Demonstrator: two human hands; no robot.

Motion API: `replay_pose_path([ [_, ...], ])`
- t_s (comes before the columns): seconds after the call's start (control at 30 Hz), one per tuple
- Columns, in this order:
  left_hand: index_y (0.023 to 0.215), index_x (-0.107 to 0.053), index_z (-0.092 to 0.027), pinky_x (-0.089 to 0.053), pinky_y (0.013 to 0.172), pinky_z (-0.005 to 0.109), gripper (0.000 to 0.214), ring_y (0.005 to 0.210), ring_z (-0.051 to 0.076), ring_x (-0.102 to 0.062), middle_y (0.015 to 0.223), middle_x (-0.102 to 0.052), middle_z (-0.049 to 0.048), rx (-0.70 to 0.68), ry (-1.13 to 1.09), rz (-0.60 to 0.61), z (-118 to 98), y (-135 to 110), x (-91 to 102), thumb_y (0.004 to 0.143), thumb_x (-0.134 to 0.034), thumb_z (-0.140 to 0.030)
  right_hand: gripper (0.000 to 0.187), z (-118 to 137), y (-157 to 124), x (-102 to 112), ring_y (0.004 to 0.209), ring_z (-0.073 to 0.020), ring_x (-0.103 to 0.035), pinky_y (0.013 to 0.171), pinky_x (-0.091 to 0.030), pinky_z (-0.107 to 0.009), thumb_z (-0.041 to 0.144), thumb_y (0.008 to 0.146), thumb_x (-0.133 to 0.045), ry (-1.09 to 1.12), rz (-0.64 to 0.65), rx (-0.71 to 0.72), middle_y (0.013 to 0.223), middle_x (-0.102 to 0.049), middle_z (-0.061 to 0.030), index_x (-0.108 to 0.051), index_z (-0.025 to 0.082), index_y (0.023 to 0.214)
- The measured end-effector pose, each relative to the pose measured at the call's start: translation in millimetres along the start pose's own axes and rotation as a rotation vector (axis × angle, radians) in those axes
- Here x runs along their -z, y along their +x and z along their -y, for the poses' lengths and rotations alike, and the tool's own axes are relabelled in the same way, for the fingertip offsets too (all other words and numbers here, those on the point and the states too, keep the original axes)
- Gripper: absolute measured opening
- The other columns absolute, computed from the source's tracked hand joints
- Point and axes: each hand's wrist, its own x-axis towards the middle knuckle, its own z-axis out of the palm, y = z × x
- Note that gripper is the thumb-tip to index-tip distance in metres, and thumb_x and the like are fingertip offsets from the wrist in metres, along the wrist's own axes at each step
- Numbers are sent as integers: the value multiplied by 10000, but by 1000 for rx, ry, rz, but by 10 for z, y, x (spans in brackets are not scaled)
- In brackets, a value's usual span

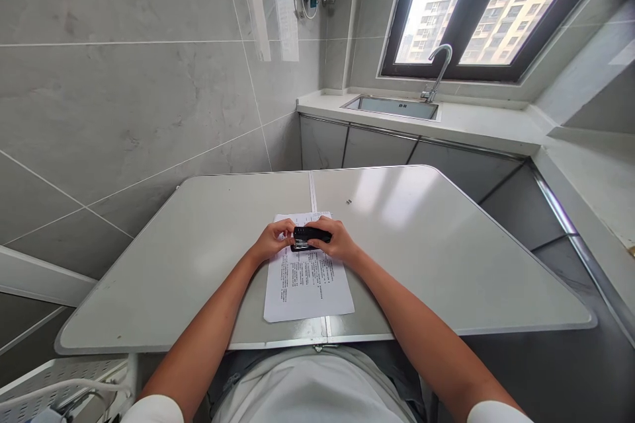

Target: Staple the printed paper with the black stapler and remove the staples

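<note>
A black stapler (pixel 308 238) lies sideways between my two hands, above the upper part of a printed sheet of paper (pixel 310 291). My right hand (pixel 335 238) is closed round the stapler's right end, thumb along its near side. At the other end, the fingers of my left hand (pixel 276 240) pinch at the stapler's left tip. Whether those fingers also hold something small is hidden. The paper rests on the white table (pixel 223 218), over its middle seam, with lines of text facing up. Whether it is one sheet or several cannot be made out.
Some tiny dark pieces, perhaps staples (pixel 348 201), lie on the table beyond my right hand. Past the table's far edge are a counter (pixel 476 117) with a sink (pixel 391 106) and a faucet (pixel 439 73). A white basket (pixel 74 377) with cables stands low at the left.
</note>
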Motion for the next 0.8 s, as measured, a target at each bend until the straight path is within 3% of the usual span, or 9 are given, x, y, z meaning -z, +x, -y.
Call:
replay_pose_path([
  [0.23,916,-746,-182,-463,753,319,288,807,168,-552,932,-669,66,50,61,-40,-36,29,-7,869,-789,-463,316,-15,28,42,828,-209,-652,830,-529,-372,338,871,-769,-16,7,-62,921,-727,-47,-752,260,1176],
  [0.37,963,-739,-204,-480,783,353,286,805,183,-568,891,-686,46,104,308,-193,-25,38,-14,956,-667,-480,330,-108,62,206,884,-231,-690,844,-547,-386,391,854,-764,6,-147,-261,1008,-758,-50,-754,246,1151],
  [0.43,934,-733,-210,-487,858,395,267,883,214,-586,912,-698,56,92,476,-198,-16,39,-12,988,-615,-442,329,-193,55,335,917,-244,-690,859,-549,-400,407,859,-738,-48,-263,-347,1030,-756,-48,-751,240,1143],
  [0.53,986,-736,-221,-478,974,453,222,1050,256,-588,1051,-702,81,74,648,-180,-1,42,-26,1006,-578,-375,301,-330,8,548,876,-256,-658,856,-529,-421,384,866,-713,-302,-356,-424,943,-713,-60,-766,260,1136],
  [0.63,1117,-731,-238,-462,1062,482,233,1199,271,-569,1280,-661,89,72,707,-115,24,36,-83,1010,-567,-364,293,-448,-58,724,836,-261,-625,818,-507,-410,354,866,-715,-507,-333,-493,873,-651,-74,-782,277,1141],
  [0.8,1463,-576,-265,-271,1238,604,492,1489,340,-385,1610,-451,116,132,815,109,126,-2,-199,1017,-553,-471,364,-599,-138,847,900,-276,-636,797,-518,-392,343,853,-736,-513,-268,-536,915,-680,-78,-778,264,1206],
])
